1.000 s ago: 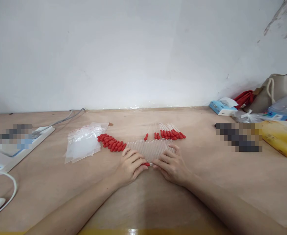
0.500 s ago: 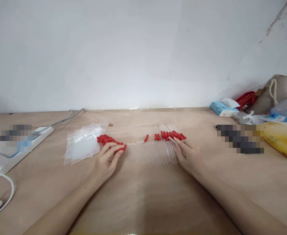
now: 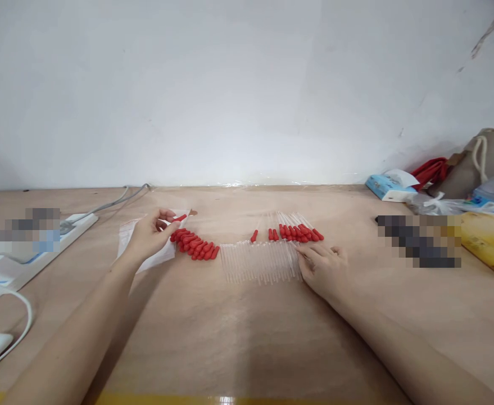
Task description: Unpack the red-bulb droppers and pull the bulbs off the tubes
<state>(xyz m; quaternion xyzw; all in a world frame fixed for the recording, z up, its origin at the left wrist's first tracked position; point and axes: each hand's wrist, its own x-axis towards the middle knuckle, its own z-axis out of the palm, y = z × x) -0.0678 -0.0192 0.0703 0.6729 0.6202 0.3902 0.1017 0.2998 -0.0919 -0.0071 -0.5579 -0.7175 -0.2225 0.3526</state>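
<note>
My left hand (image 3: 156, 230) pinches a single red rubber dropper bulb (image 3: 180, 218) above the plastic bags. Just in front of it lies a slanting row of loose red dropper bulbs (image 3: 194, 244). Clear thin tubes (image 3: 257, 263) lie side by side in the middle of the table. At their right end, my right hand (image 3: 320, 267) is closed, thumb and forefinger together on a clear tube at the edge of the row; its fingers partly hide that tube. Behind the row lie droppers with red bulbs fitted (image 3: 299, 232), their tubes pointing to the wall.
Flat clear zip bags (image 3: 158, 260) lie under my left hand. At far left are a white power strip (image 3: 72, 230) and cables. To the right sit a blue tissue pack (image 3: 390, 187), a blurred dark object (image 3: 417, 242) and a yellow packet (image 3: 489, 242). A white wall closes the back.
My left hand has moved left and away from the near end of the bulb row, now lifting one bulb. My right hand has lowered its raised tube to the row's right end.
</note>
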